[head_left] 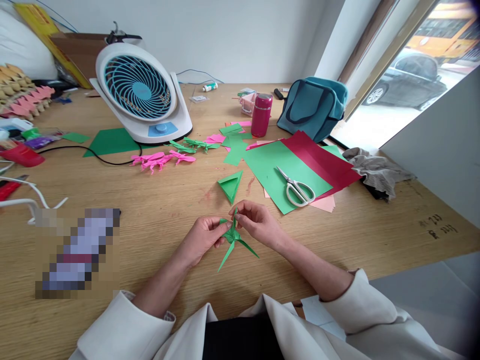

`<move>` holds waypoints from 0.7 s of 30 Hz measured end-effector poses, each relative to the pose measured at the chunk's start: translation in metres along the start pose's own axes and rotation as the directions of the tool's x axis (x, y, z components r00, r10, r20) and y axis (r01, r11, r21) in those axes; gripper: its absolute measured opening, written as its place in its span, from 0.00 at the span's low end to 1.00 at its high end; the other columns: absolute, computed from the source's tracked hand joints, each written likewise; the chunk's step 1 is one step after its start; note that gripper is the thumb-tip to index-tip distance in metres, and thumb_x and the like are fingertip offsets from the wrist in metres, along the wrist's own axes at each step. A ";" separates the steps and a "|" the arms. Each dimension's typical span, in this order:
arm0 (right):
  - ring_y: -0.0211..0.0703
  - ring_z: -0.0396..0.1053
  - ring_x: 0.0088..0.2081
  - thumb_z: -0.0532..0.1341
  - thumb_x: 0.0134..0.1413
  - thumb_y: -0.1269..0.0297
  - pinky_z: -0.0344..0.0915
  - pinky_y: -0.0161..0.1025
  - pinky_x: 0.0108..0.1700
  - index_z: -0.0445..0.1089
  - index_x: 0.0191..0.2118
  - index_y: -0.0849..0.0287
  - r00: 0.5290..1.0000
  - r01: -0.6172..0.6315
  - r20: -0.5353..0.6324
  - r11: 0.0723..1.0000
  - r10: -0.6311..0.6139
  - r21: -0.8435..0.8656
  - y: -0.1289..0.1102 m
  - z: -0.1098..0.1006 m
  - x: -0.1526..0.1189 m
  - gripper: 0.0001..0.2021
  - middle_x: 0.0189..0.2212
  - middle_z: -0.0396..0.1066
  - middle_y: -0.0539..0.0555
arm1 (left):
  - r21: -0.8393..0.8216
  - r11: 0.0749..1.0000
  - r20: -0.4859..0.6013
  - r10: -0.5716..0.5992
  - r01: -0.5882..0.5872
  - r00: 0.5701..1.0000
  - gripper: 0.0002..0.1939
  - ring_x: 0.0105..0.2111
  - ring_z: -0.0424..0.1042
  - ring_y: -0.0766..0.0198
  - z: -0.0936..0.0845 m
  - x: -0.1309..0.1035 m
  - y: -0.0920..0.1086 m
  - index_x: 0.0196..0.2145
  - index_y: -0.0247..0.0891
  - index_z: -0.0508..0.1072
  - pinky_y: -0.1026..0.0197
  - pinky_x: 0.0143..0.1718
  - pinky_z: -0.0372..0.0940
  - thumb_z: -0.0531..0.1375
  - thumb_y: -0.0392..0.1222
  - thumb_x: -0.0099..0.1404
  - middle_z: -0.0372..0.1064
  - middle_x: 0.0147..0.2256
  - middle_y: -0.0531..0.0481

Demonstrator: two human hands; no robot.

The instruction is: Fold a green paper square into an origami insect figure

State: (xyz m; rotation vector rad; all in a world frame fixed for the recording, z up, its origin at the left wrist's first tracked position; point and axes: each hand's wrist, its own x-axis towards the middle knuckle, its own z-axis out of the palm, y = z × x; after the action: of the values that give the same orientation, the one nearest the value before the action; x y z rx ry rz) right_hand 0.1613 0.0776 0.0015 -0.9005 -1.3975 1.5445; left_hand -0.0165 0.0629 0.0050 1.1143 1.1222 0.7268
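A green origami figure is held between both hands above the table, with two thin points sticking out toward me. My left hand pinches its left side between thumb and fingers. At its upper tip, my right hand pinches a narrow strip of the paper. Just beyond my hands lies a folded green paper triangle. White-handled scissors rest on a stack of green paper and dark red paper to the right.
Behind are a white fan, finished pink paper figures, green paper figures, a magenta flask and a blue bag. A blurred-out object lies at left; a grey cloth at right.
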 end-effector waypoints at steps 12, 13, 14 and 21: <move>0.34 0.65 0.27 0.66 0.49 0.64 0.62 0.35 0.31 0.65 0.34 0.57 1.000 -0.013 -0.003 0.998 0.014 0.066 0.001 -0.001 0.002 0.09 0.27 0.66 0.46 | -0.051 0.993 0.089 -0.106 0.111 0.990 0.24 0.18 0.58 0.74 -0.003 -0.002 0.000 0.27 0.34 0.75 0.70 0.18 0.51 0.70 0.60 0.51 0.63 0.19 0.56; 0.34 0.64 0.27 0.66 0.49 0.64 0.61 0.34 0.31 0.65 0.34 0.57 1.000 -0.017 -0.005 0.998 0.018 0.067 0.001 -0.001 0.002 0.09 0.26 0.66 0.45 | -0.059 0.991 0.095 -0.114 0.120 0.989 0.24 0.18 0.58 0.75 -0.003 -0.002 0.000 0.27 0.34 0.76 0.70 0.18 0.51 0.71 0.61 0.50 0.64 0.19 0.56; 0.33 0.63 0.26 0.66 0.49 0.64 0.61 0.34 0.30 0.65 0.34 0.58 1.000 -0.021 -0.011 0.998 0.022 0.062 0.001 -0.001 0.002 0.09 0.26 0.65 0.45 | -0.066 0.990 0.098 -0.120 0.127 0.988 0.24 0.18 0.58 0.75 -0.003 -0.002 0.001 0.27 0.34 0.76 0.70 0.18 0.51 0.71 0.61 0.50 0.64 0.20 0.56; 0.34 0.64 0.27 0.66 0.53 0.56 0.62 0.34 0.31 0.66 0.31 0.58 0.999 -0.025 -0.032 1.000 0.025 0.016 -0.005 -0.001 0.000 0.12 0.25 0.66 0.46 | -0.078 0.984 0.105 -0.150 0.159 0.983 0.24 0.18 0.58 0.75 -0.002 -0.003 0.003 0.26 0.34 0.75 0.70 0.18 0.52 0.73 0.59 0.48 0.64 0.20 0.56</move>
State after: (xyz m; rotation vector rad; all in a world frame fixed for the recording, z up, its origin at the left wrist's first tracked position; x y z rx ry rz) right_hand 0.1626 0.0775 0.0062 -0.9327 -1.3542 1.5505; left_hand -0.0190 0.0616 0.0092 0.9686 1.0710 0.5866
